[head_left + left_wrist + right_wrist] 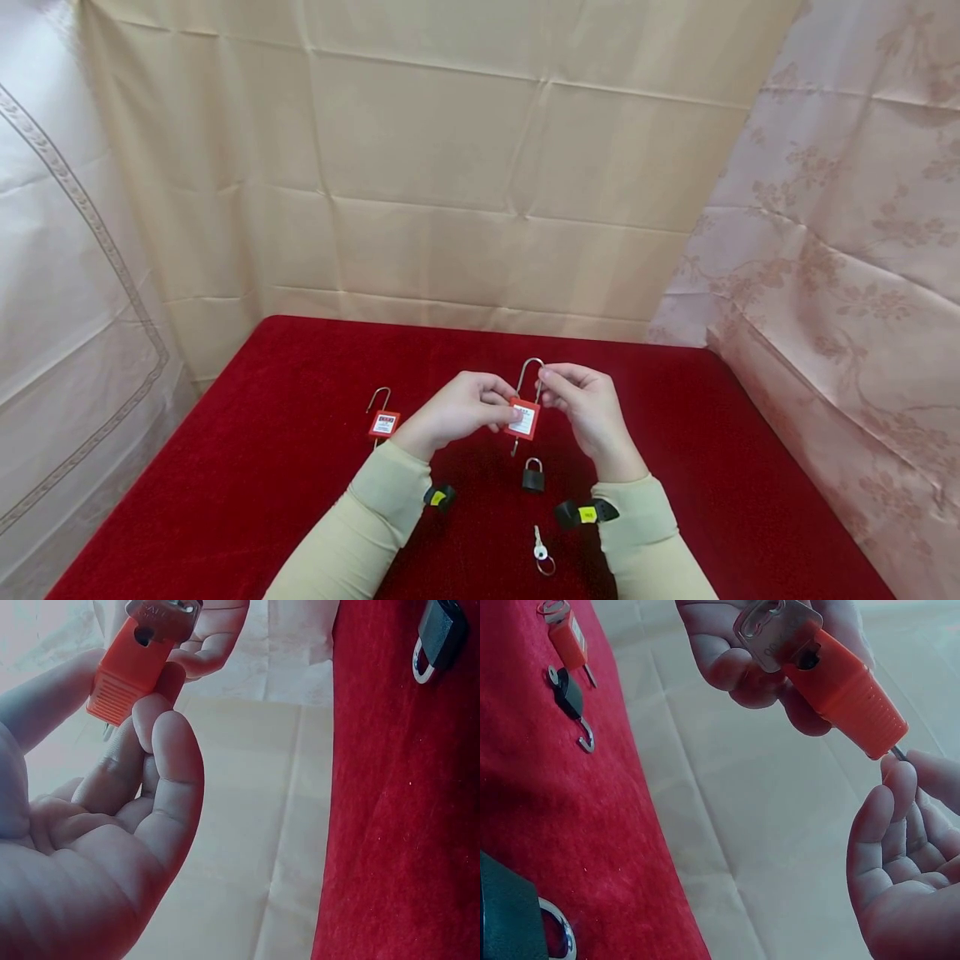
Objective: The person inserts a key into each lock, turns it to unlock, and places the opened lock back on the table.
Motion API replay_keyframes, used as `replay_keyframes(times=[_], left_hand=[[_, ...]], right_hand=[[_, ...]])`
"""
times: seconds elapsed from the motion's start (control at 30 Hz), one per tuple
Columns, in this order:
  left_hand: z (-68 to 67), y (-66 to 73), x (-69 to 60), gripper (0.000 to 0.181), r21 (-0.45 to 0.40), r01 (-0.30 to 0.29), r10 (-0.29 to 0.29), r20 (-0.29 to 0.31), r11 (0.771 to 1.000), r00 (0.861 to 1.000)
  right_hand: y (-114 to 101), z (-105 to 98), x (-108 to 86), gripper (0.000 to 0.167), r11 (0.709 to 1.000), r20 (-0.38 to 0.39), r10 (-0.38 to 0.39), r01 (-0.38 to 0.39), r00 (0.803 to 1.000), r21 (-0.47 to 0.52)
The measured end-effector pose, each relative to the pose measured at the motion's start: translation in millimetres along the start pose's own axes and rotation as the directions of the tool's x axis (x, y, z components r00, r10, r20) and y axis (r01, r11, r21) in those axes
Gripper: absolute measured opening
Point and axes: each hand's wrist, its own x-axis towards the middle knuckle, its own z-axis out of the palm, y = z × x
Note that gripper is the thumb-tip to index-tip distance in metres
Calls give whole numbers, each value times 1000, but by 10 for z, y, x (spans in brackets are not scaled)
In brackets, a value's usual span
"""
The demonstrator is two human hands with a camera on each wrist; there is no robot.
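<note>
My left hand (467, 408) grips the body of a red padlock (527, 427) with a white label, between thumb and fingers. A metal key (166, 616) sits in the keyhole at its base. On the other side, my right hand (592, 407) pinches the tall metal shackle (532, 360) between thumb and fingertips. Whether both shackle legs are seated in the body, I cannot tell. The padlock is held raised above the table, slightly tilted. Just below it in the head view lies a black padlock (533, 479), its shackle toward the far side.
Another red padlock (385, 424), shackle open, lies left on the red cloth table (300, 367). Beside it in the right wrist view is a black padlock (569, 694) with its shackle open and a key inserted. A loose key on a ring (540, 550) lies between my forearms.
</note>
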Motion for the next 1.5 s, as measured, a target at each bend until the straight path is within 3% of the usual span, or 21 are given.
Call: replay_keyframes(times=[0.17, 0.43, 0.83, 1.07, 1.5], left_hand=[[-2, -6, 3, 24, 6, -3, 3, 7, 1000, 1000], [9, 17, -19, 22, -4, -1, 1, 7, 1000, 1000], [41, 31, -19, 20, 20, 9, -10, 58, 1000, 998], [53, 32, -13, 19, 9, -1, 0, 69, 1000, 998], [51, 13, -11, 19, 2, -8, 7, 76, 1000, 997]], right_hand=[[10, -7, 2, 33, 1000, 5, 2, -1, 1000, -5], [10, -9, 0, 11, 1000, 15, -9, 9, 1000, -3], [7, -73, 12, 35, 1000, 33, -13, 14, 999, -26], [4, -112, 14, 28, 999, 60, -3, 6, 998, -54], [-2, -146, 16, 30, 996, 82, 4, 3, 997, -93]])
